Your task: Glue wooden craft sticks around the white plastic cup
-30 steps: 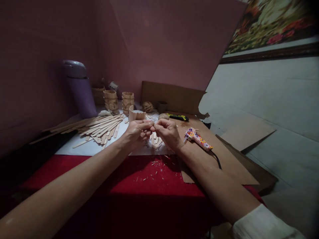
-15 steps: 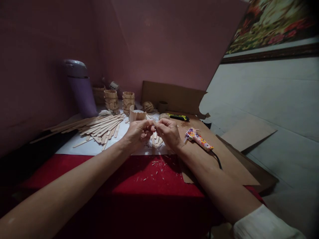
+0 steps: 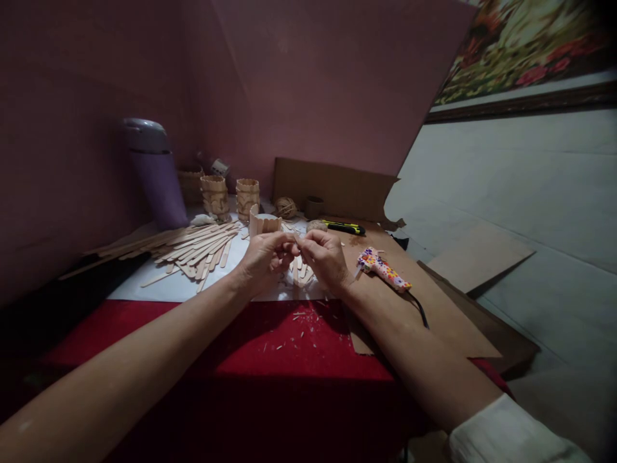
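Note:
My left hand (image 3: 268, 257) and my right hand (image 3: 325, 259) meet over the white sheet, fingertips pinched together. Between them is something small and thin, mostly covered by the fingers, that I cannot make out. Just behind my left hand stands a partly built cup of wooden craft sticks (image 3: 264, 223). Under and between the hands lie a few loose craft sticks (image 3: 302, 273). A fanned pile of craft sticks (image 3: 197, 247) spreads to the left. Right of my right hand, a flower-patterned glue gun (image 3: 384, 270) rests on cardboard.
Two finished stick cups (image 3: 215, 198) stand behind, near a purple bottle (image 3: 157, 180). A twine ball (image 3: 286, 207) and a yellow-black utility knife (image 3: 344, 227) lie at the back. Wood chips litter the red cloth (image 3: 231, 341). A cardboard sheet (image 3: 438, 315) covers the right side.
Both hands stay pinched together in nearly the same place. The right fingers have shifted slightly against the left fingertips; the things on the table have not moved.

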